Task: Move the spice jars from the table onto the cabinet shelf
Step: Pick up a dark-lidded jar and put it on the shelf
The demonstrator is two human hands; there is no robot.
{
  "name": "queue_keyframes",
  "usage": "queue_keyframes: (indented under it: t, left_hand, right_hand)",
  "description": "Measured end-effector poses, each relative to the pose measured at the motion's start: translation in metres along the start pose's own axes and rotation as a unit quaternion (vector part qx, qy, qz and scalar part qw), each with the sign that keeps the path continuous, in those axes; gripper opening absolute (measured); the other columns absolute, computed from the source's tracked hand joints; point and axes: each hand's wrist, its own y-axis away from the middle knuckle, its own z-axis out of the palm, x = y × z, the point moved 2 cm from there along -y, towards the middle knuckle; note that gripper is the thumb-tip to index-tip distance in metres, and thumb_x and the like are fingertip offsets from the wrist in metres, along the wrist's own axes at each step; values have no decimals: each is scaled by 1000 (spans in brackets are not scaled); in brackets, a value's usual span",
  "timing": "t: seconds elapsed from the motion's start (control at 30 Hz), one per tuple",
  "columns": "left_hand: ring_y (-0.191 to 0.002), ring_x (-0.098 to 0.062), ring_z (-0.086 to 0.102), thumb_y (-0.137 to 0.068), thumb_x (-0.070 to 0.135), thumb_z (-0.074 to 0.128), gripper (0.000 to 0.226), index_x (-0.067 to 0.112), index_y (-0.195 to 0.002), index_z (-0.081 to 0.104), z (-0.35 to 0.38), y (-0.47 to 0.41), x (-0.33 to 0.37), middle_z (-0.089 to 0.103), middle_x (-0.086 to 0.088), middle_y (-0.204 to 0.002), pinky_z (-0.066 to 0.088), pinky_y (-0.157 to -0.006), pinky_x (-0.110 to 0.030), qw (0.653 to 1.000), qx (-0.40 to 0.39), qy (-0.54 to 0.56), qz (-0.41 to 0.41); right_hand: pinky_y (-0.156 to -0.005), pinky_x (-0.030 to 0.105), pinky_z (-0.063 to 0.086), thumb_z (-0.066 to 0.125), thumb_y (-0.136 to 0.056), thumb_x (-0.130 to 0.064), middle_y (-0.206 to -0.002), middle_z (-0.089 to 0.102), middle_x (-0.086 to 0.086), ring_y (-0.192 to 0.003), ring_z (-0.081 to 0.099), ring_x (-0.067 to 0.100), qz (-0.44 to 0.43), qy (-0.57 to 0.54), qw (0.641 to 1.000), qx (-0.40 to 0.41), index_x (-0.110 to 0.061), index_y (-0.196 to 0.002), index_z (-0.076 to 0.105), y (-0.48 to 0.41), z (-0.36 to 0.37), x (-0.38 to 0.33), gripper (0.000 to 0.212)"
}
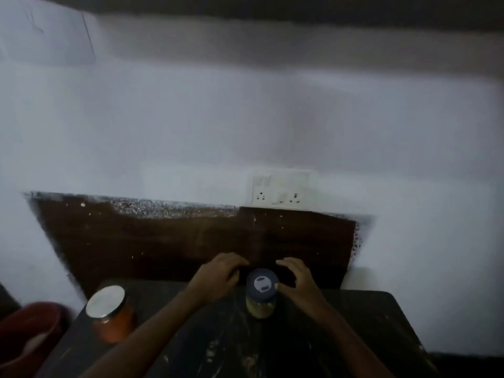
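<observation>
A spice jar point(260, 305) with yellowish contents and a dark blue lid stands upright on the dark table point(341, 336), near its back edge. My left hand point(221, 275) hovers just left of the lid with loosely curled fingers, a small gap between them. My right hand point(297, 279) is on the jar's right; its thumb touches the lid's rim while the fingers arch behind the jar without closing on it. A second jar point(111, 316) with orange-red contents and a pale metal lid stands at the table's left corner. The view is dim and blurred.
A dark brown panel point(163, 241) runs along the white wall behind the table, with a socket plate point(281, 190) above it. A red tub point(30, 331) sits low at the left, beside the table. A dark band point(272, 6) crosses the top of the view.
</observation>
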Motion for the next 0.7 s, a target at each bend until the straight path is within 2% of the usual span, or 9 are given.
queue_keyframes:
  t: [0.07, 0.1, 0.23, 0.37, 0.43, 0.53, 0.7]
  left_hand:
    - [-133, -15, 33, -93, 12, 44, 45, 21, -137, 43, 34, 9, -12, 40, 3, -144, 31, -109, -28, 998, -63, 5, -21]
    - [-138, -16, 27, -94, 12, 44, 50, 22, -142, 36, 49, 11, -18, 31, 4, -150, 27, -111, -28, 996, -91, -9, -20]
    - [-145, -21, 6, -92, 15, 46, 67, 28, -149, 14, 84, 12, -34, 0, 5, -158, 24, -114, -39, 985, -160, -61, -36]
    - [-145, -22, 0, -92, 20, 49, 71, 29, -150, 9, 100, 10, -38, -7, 6, -158, 22, -113, -43, 974, -210, -66, -55]
    - [-145, -21, -1, -92, 19, 50, 72, 30, -150, 8, 103, 9, -39, -9, 8, -158, 23, -112, -44, 974, -210, -56, -58]
    - [-145, -17, -2, -93, 18, 48, 71, 29, -150, 7, 105, 10, -41, -11, 9, -157, 24, -113, -46, 976, -205, -31, -64]
    - [-144, -12, -10, -90, 16, 51, 82, 32, -147, -4, 105, 20, -44, -22, 16, -149, 26, -113, -47, 980, -198, -3, -36]
  right_hand:
    - [-100, 20, 31, 77, -75, -20, -139, 34, 4, -129, 34, 14, 41, -18, 999, -16, -18, -131, 44, -6, 24, 23, 65]
    - [-100, 20, 30, 79, -72, -21, -142, 32, 5, -130, 33, 16, 60, -24, 998, -20, -17, -133, 40, -9, 34, 34, 73]
    - [-112, 39, 30, 86, -62, -23, -151, 20, 4, -138, 25, 22, 121, -75, 989, -29, -16, -146, 21, -16, 57, 56, 106]
    - [-112, 39, 30, 88, -55, -24, -153, 20, 6, -138, 26, 21, 142, -136, 980, -44, -15, -148, 9, -22, 70, 59, 122]
    - [-110, 37, 32, 85, -58, -25, -152, 22, 7, -137, 29, 20, 140, -135, 980, -39, -16, -147, 10, -25, 76, 61, 116]
    - [-108, 36, 35, 82, -66, -15, -151, 28, 8, -135, 33, 21, 143, -142, 979, -28, -14, -146, 18, -28, 80, 62, 102]
    - [-102, 28, 35, 82, -66, -13, -147, 35, 8, -132, 38, 20, 155, -145, 977, -34, -12, -145, 23, -23, 72, 56, 99]
